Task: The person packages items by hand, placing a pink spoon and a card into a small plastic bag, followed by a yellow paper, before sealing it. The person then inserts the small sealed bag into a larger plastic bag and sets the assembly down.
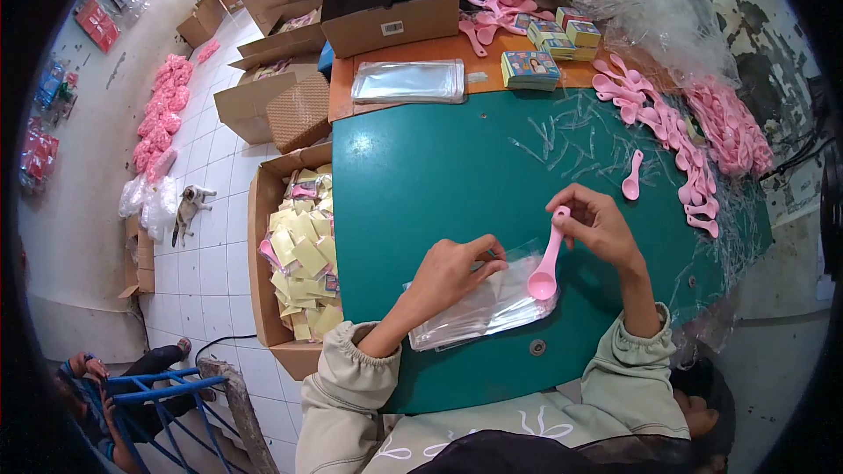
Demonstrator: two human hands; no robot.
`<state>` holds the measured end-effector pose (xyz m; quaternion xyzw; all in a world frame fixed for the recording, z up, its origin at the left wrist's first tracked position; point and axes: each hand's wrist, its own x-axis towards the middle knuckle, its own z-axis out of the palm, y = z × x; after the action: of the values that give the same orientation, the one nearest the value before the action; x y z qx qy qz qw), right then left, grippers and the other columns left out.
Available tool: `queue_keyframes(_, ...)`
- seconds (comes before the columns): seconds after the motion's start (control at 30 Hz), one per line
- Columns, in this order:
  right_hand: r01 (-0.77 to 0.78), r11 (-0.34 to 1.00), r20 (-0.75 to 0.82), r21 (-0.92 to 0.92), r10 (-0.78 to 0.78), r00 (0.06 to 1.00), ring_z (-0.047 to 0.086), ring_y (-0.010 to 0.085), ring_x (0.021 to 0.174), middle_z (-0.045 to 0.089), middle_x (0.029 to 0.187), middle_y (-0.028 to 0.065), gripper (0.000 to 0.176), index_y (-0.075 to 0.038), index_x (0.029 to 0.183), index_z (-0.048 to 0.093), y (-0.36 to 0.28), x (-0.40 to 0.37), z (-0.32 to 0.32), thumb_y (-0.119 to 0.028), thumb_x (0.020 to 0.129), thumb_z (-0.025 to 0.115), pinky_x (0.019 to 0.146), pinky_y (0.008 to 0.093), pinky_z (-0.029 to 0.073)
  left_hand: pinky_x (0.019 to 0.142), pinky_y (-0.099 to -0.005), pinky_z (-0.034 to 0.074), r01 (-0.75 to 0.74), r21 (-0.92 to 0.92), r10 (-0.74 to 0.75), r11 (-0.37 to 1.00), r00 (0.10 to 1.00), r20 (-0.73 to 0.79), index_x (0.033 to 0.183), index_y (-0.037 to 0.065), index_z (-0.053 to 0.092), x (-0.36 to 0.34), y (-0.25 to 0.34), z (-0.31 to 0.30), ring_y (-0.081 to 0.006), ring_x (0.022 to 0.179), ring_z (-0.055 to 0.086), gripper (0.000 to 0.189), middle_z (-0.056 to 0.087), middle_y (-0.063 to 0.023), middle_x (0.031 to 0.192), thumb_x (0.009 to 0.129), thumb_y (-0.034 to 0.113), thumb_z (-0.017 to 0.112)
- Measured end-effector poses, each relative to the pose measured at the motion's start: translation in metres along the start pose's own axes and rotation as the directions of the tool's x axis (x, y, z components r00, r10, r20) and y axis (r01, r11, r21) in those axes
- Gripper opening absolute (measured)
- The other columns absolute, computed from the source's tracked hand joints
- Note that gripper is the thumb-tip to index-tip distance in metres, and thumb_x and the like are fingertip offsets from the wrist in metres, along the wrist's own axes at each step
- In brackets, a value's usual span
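A pink measuring spoon [543, 284] hangs bowl-down from my right hand [601, 230], whose thumb and fingers pinch the end of its handle. The bowl is over the right end of a stack of clear plastic bags [479, 320] on the green table. My left hand [457, 274] is at the stack's upper edge, thumb and forefinger closed on the edge of the top plastic bag. Another pink spoon [632, 175] lies alone farther up the table. To its right is a long pile of pink spoons [672, 136].
An open carton [263, 298] of packed pieces with yellow cards stands left of the table. Along the back are flat clear bags [408, 82], card stacks [530, 70] and a brown box [391, 17]. Plastic strips [562, 136] litter the green table [413, 175]. A person sits lower left.
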<state>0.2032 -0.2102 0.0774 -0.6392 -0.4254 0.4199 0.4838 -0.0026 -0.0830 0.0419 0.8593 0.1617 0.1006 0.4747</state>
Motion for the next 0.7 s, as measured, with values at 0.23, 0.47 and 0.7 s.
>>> queue_keyframes(0.23,0.007,0.958,0.049,-0.287,0.007,0.999,0.047,0.003,0.055,0.055,0.071,-0.001,0.012,-0.001,0.092,0.057,-0.004,0.0,-0.003,-0.008,0.083,0.061,0.048,0.0187,0.037,0.067,-0.0282,0.053,-0.007,-0.344,-0.02,0.939,0.997,-0.076,0.091,-0.001,0.058,0.001,-0.01,-0.008,-0.0183,0.082,0.067,0.015,0.068,-0.01,0.093,0.086,0.013,0.06)
queue_keyframes(0.47,0.316,0.946,-0.533,-0.074,-0.306,0.789,0.052,0.0051,0.061,0.055,0.08,0.0015,0.014,0.0,0.1,0.055,-0.003,0.005,0.014,-0.006,0.087,0.058,0.053,0.0184,0.043,0.064,-0.0221,0.051,0.277,-0.738,-0.233,0.615,0.958,0.165,0.092,-0.001,0.056,-0.001,-0.008,-0.019,-0.0131,0.08,0.066,0.014,0.067,-0.0111,0.088,0.087,0.012,0.06)
queue_keyframes(0.7,0.385,0.922,-0.498,0.036,-0.317,0.807,0.055,0.0072,0.065,0.055,0.081,0.0031,0.017,0.001,0.103,0.053,-0.005,-0.002,0.039,-0.003,0.088,0.057,0.055,0.0202,0.047,0.063,-0.0236,0.052,0.277,-0.691,-0.239,0.668,0.959,0.153,0.092,-0.002,0.057,-0.001,-0.009,-0.015,-0.0152,0.079,0.066,0.014,0.068,-0.0123,0.085,0.088,0.012,0.058)
